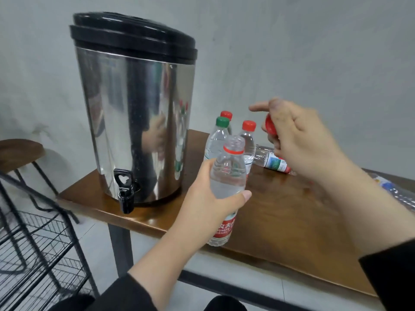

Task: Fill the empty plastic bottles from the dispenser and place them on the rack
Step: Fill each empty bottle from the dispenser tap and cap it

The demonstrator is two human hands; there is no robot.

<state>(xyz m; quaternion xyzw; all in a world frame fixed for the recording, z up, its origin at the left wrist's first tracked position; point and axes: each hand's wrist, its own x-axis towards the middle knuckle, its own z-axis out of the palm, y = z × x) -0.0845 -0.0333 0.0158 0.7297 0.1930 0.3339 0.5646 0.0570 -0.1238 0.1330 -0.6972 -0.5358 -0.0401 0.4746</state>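
The left hand [208, 198] grips an uncapped plastic bottle [226, 189] around its middle, thumb across the front and fingers curled behind. The bottle is upright, holds clear water, and is lifted in front of the near edge of the wooden table [292, 209]. Its open mouth carries a red ring below the thread.

The right hand [301, 142] is raised above the table to the right of the bottle mouth, apart from it. It pinches a red cap [270, 126] in curled fingers, while the forefinger points left, extended.

The steel dispenser [137, 113], black-lidded, stands on the table's left end. Its black tap [126, 191] overhangs the near-left edge.

Three capped bottles [224, 135] stand just behind the held bottle, close to the dispenser's right side, one green-capped and two red-capped. A further bottle [272, 160] lies on its side behind the right hand. More clear plastic [395, 191] lies at the table's far right edge, blurred.

The black wire rack [38, 250] stands on the floor at lower left, below the tap corner. A round wooden stool [20, 151] stands behind it. Bare tabletop runs between the held bottle and the right edge.
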